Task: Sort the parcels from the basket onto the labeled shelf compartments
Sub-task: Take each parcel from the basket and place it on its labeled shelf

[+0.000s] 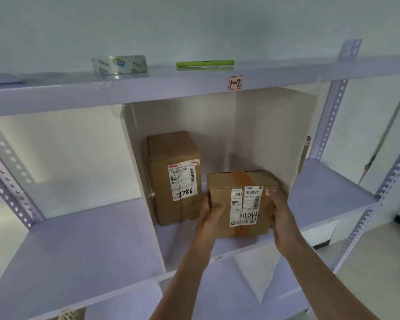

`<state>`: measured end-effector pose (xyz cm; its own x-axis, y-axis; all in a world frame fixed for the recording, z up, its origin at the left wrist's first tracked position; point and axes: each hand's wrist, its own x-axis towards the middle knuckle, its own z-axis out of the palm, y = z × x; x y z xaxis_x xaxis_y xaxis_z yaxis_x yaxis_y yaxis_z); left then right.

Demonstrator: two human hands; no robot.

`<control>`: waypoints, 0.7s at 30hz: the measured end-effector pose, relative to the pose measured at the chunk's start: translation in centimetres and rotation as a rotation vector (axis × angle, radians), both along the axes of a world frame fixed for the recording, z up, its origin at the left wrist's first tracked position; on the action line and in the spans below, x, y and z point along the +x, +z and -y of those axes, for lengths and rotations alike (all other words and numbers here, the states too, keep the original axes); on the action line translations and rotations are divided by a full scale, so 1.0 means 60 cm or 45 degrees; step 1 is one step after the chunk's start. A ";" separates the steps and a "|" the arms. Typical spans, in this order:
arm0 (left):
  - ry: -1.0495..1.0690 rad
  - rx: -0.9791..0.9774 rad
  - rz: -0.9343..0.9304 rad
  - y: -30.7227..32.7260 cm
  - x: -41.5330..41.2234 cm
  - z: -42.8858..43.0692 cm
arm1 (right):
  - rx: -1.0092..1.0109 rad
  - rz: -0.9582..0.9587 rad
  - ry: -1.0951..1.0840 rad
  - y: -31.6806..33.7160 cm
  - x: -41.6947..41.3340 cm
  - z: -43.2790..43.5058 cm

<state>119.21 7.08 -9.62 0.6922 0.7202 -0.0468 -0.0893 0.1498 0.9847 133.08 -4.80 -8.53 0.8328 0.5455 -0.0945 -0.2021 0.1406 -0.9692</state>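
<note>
The left hand and right hand clasp, fingers curled round its sides, a taped brown parcel handwritten "4044", at the front of the shelf compartment under the red "1-2" tag, beside a taller parcel marked "7786" and stickered "1-2".

A roll of clear printed tape lies flat up high on the left, and a slim green tool lies on its side to the right of it, apart. Behind both, farther off, stands a plain pale wall.
</note>
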 end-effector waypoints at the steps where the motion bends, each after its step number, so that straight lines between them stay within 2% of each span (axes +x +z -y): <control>1: 0.002 0.005 0.007 -0.002 0.012 -0.006 | -0.008 0.007 -0.010 0.001 0.011 -0.010; 5: 0.027 0.033 0.039 -0.012 0.048 -0.025 | 0.048 0.052 -0.064 0.007 0.035 -0.043; 8: 0.112 0.065 0.050 -0.011 0.069 -0.036 | 0.058 0.026 -0.013 -0.004 0.055 -0.067; 12: 0.248 0.147 0.055 -0.010 0.106 -0.043 | 0.027 0.161 0.025 -0.010 0.096 -0.105; 21: 0.544 0.167 -0.036 -0.008 0.184 -0.075 | 0.143 0.180 0.220 -0.022 0.157 -0.182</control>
